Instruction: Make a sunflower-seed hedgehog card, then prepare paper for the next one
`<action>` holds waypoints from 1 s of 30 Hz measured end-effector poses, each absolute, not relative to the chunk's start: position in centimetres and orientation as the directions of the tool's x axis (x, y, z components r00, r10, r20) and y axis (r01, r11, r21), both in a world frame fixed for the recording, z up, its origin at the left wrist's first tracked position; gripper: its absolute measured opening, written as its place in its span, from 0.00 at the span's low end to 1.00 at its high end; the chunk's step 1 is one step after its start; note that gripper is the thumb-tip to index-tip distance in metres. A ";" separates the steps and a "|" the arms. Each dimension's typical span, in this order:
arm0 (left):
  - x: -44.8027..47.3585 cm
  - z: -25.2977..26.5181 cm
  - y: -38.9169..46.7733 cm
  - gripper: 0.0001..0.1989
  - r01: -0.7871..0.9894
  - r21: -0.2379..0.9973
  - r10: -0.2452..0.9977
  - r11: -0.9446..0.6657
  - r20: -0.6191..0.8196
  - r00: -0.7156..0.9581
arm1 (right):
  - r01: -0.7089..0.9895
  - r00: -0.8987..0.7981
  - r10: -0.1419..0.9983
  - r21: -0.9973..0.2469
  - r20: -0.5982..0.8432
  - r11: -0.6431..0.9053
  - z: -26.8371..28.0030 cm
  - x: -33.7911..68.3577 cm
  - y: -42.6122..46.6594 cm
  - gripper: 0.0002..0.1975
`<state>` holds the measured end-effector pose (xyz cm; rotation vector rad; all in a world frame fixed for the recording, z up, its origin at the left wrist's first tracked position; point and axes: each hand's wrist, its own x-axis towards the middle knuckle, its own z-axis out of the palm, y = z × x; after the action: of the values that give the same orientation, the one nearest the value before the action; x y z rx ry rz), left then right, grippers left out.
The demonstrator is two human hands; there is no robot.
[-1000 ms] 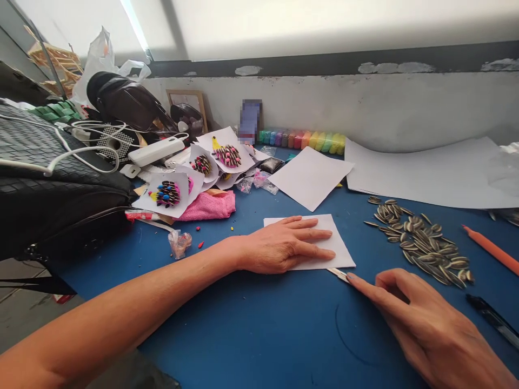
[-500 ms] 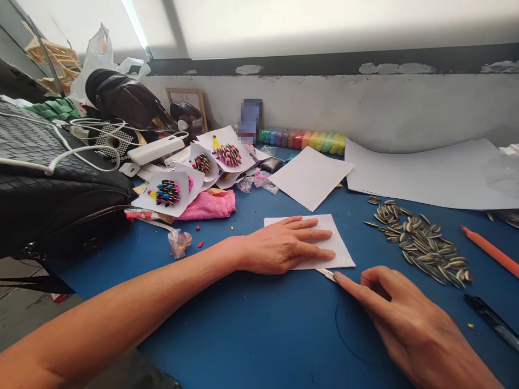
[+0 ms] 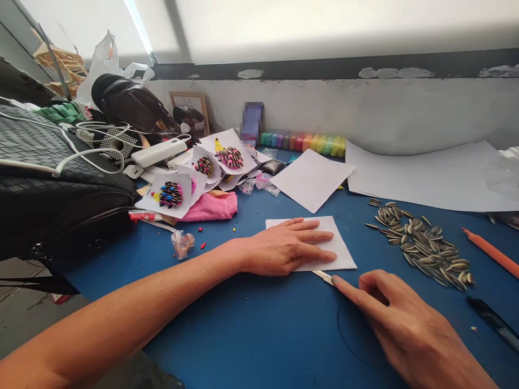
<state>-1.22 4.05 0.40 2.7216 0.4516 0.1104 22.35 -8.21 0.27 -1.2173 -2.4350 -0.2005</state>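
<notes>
Flat on the blue table (image 3: pixel 251 329), my left hand (image 3: pixel 290 246) presses a folded sheet of white paper (image 3: pixel 343 254) with its fingers spread. Along the paper's near edge runs a slim pale craft knife (image 3: pixel 324 277), its tip at or under the sheet. My right hand (image 3: pixel 399 319) grips this knife, index finger stretched along it; the rest of its handle is hidden in the hand. A pile of striped sunflower seeds (image 3: pixel 430 246) lies to the right of the paper. Beyond the folded sheet rests another white square of paper (image 3: pixel 312 178).
On the right are an orange pen (image 3: pixel 490 251), a black pen (image 3: pixel 492 321) and large white sheets (image 3: pixel 421 173). Colourful clay packs (image 3: pixel 304 142) line the wall beside a phone (image 3: pixel 252 121). Seed-and-clay hedgehogs on paper (image 3: pixel 170 194), a pink cloth (image 3: pixel 211 207) and a black bag (image 3: pixel 60 200) crowd the left.
The knife in my right hand has slid slightly left along the paper's near edge. My left hand stays on the paper. The whole view has shifted a little.
</notes>
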 end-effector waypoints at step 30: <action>-3.1 1.8 5.8 0.21 0.266 0.646 0.331 -0.716 -0.021 0.943 | 0.817 -0.499 0.751 -0.053 0.433 0.574 0.2 22.4 -7.9 0.22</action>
<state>-3.11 5.83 1.81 2.4064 0.4199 0.1253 22.37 -7.94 0.16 -1.2643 -2.3985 -0.2206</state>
